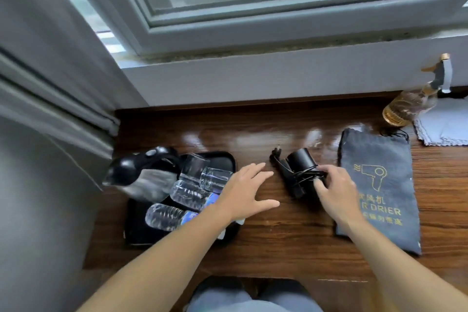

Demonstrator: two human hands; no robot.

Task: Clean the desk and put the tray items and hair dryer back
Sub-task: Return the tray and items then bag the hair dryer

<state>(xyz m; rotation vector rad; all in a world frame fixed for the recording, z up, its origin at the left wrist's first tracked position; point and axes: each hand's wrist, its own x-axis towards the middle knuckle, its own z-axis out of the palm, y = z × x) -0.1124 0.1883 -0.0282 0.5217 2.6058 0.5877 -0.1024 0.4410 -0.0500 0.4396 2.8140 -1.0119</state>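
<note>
Hair dryer [300, 159]: mid-worktop [278, 248], cord wound round it, just left of the drier bag [390, 230];
Right hand [334, 192]: fingers curled on the dryer's near end;
Left hand [244, 194]: open, fingers spread, between tray [229, 157] and dryer

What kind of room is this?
Probably a hotel room: a black rectangular tray holds a steel kettle, clear glasses and small plastic water bottles, and a dark grey cloth bag printed DRIER lies beside a black hair dryer on the wooden desk.
</note>
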